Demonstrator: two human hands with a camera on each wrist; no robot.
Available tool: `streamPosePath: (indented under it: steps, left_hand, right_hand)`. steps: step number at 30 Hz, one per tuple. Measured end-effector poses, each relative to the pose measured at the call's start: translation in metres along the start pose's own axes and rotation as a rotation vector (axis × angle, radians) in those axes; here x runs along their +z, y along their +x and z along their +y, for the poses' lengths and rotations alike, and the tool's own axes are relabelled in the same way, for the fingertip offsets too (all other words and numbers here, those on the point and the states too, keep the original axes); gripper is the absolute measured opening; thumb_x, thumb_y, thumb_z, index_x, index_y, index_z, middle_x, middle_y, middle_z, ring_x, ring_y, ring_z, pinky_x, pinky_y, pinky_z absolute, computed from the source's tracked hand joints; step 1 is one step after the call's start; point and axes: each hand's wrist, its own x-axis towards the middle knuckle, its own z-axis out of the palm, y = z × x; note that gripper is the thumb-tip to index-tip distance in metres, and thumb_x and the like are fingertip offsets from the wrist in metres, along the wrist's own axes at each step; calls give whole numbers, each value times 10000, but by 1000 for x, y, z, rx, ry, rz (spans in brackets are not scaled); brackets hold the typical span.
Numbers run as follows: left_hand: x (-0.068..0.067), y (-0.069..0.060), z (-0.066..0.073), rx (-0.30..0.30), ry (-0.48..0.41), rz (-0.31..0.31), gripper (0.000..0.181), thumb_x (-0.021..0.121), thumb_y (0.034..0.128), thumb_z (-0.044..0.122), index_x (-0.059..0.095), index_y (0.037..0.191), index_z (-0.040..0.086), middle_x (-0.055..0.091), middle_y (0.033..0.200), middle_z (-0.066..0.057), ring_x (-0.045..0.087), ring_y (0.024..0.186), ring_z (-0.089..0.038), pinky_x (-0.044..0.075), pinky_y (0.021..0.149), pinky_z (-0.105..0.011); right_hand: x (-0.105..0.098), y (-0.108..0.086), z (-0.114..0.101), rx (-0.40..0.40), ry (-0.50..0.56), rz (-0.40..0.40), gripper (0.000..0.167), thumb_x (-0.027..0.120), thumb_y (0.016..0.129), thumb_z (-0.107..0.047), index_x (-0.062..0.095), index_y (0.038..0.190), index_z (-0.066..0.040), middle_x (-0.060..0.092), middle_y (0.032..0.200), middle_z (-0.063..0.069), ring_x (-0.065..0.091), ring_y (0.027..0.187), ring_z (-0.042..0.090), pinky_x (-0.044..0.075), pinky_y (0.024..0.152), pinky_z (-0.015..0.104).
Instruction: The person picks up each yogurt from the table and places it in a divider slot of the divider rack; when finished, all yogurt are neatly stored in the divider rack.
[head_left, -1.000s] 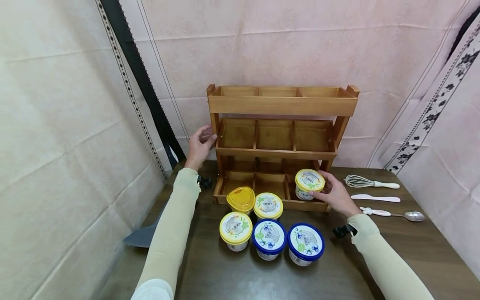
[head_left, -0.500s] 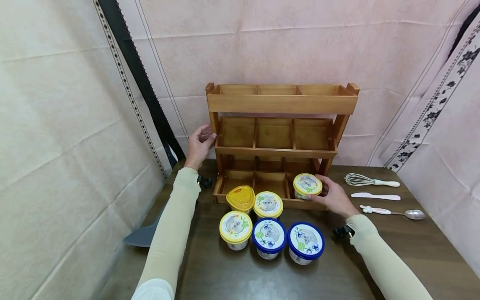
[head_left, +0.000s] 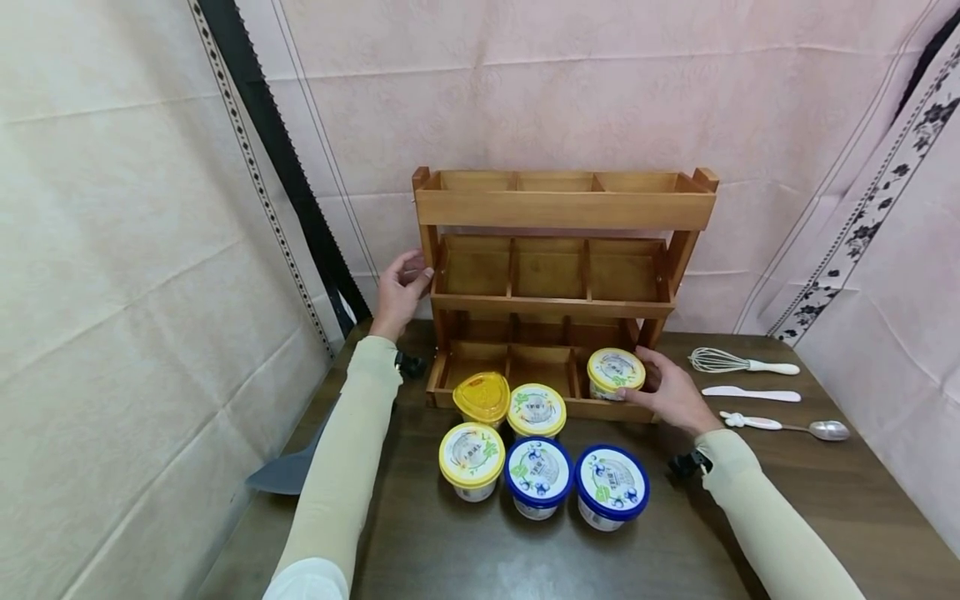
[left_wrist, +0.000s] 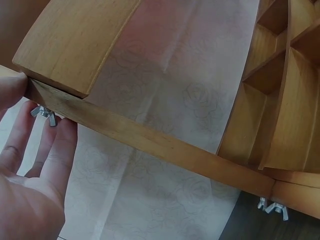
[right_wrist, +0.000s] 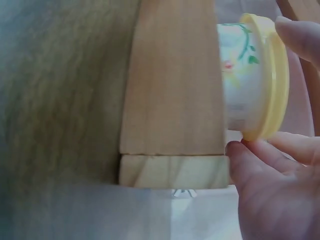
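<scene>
Yellow-lidded, round white tub in rightmost bottom compartment of brown wooden three-tier rack, right hand pinching lid rim, left hand gripping rack's left upright! Tub looks light, stiff-walled, lid probably slick; rim gives surest hold.

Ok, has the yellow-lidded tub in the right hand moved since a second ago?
Yes: in the head view, the yellow-lidded tub has moved down and slightly left, judged against the three-tier wooden rack.
</scene>
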Motion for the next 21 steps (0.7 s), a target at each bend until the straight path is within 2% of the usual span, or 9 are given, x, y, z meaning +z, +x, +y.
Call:
streamPosePath:
  steps: [4,9,13,17,21]
  left_hand:
    - [0,0,1,3,11,2,410,741,1012,228,658,1413,205,666,1245,-38,675,1161,-195,629,907,-291]
    - [0,0,-1,13,13,2,399,737,1015,232,661,1406,211,665,1236,-31,676,1159,-194,631,902,-290]
    - [-1,0,-1,16,2,5,396,739,1012,223,665,1401,214,671,1242,-40,679,1144,-194,635,890,-286]
    - [0,-1,-1,13,5,-3,403,739,1011,230,661,1406,213,670,1262,-66,683,1146,-211,641,900,-310]
    - [0,-2,0,14,24,0,398,740,1009,247,663,1399,222,668,1269,-73,683,1163,-227,640,926,-347]
  right_hand:
    - [-7,-5,-9,-22,-16,38,1007,852,901,-429,306,1645,-27,408,1645,253,445,1483,500,402,1187,630]
    - [-10,-11,-22,-93,-65,84,897,842,920,-388,388,1616,-51,435,1628,240,468,1463,502,426,1161,613]
    - [-9,-18,-36,-166,-89,101,817,863,905,-340,469,1571,-75,514,1566,214,525,1421,473,448,1139,603]
    - [-6,-32,-48,-200,-91,60,759,863,905,-345,519,1536,-103,566,1527,166,573,1380,433,463,1126,585]
    - [-3,-46,-53,-212,-41,-6,657,835,935,-323,556,1503,-144,600,1512,112,614,1345,402,524,1096,531]
